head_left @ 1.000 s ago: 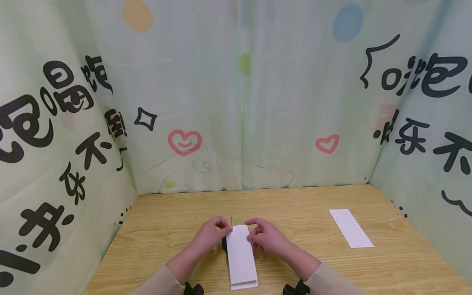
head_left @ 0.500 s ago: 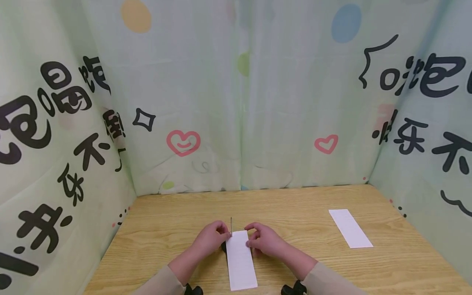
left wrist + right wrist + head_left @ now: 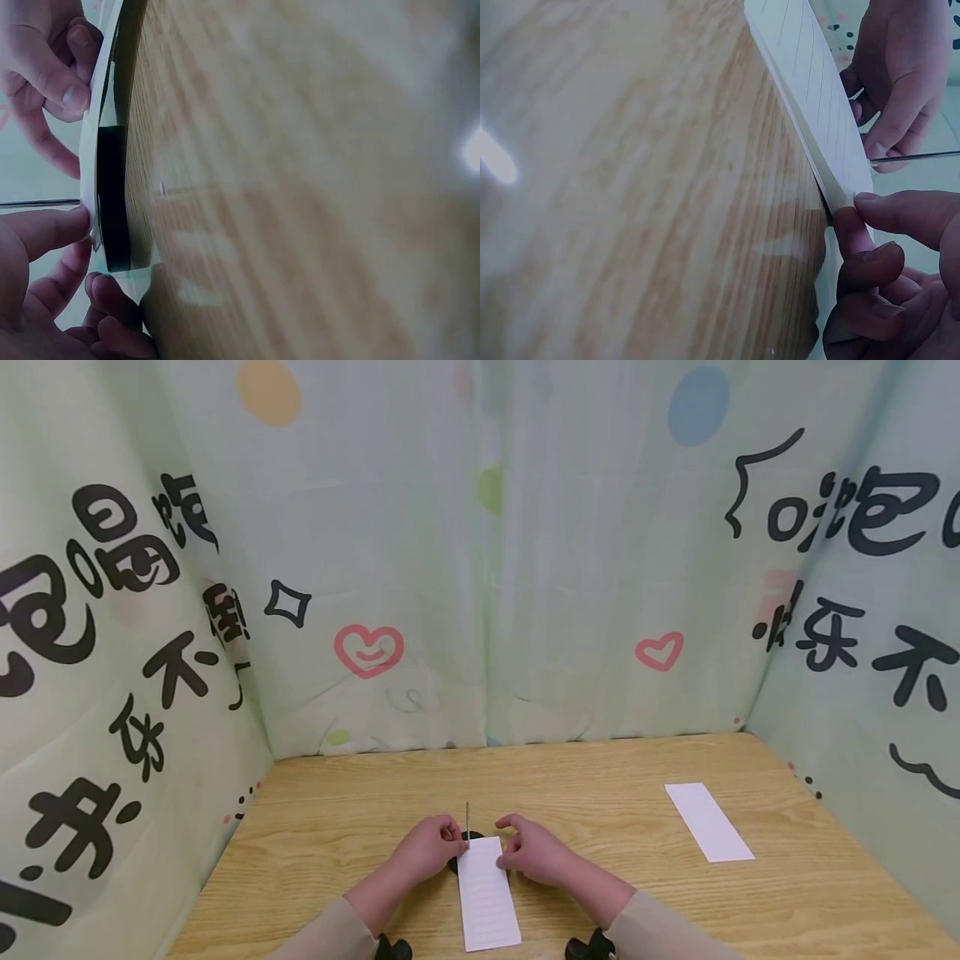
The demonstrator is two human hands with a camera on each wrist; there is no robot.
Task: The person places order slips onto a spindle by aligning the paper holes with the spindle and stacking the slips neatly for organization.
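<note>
A thin upright metal spike (image 3: 468,820) stands on a black base (image 3: 112,195), which looks like a paper spike. Narrow lined white paper slips (image 3: 489,897) lie over the base, and the spike passes through or right beside their far left corner; I cannot tell which. My left hand (image 3: 429,850) pinches that corner between thumb and finger, close to the spike. At the right edge, my right hand (image 3: 542,852) pinches the paper with thumb and finger, the index finger raised above in the head view. The paper hides most of the base.
Another narrow white slip (image 3: 709,822) lies flat on the wooden table (image 3: 600,777) at the right. Printed curtains (image 3: 555,568) enclose the table at the back and both sides.
The paper's far end has come lower and nearer, so more of the spike and some black base show behind it. The gap at its near end has closed. Both hands moved down with it.
</note>
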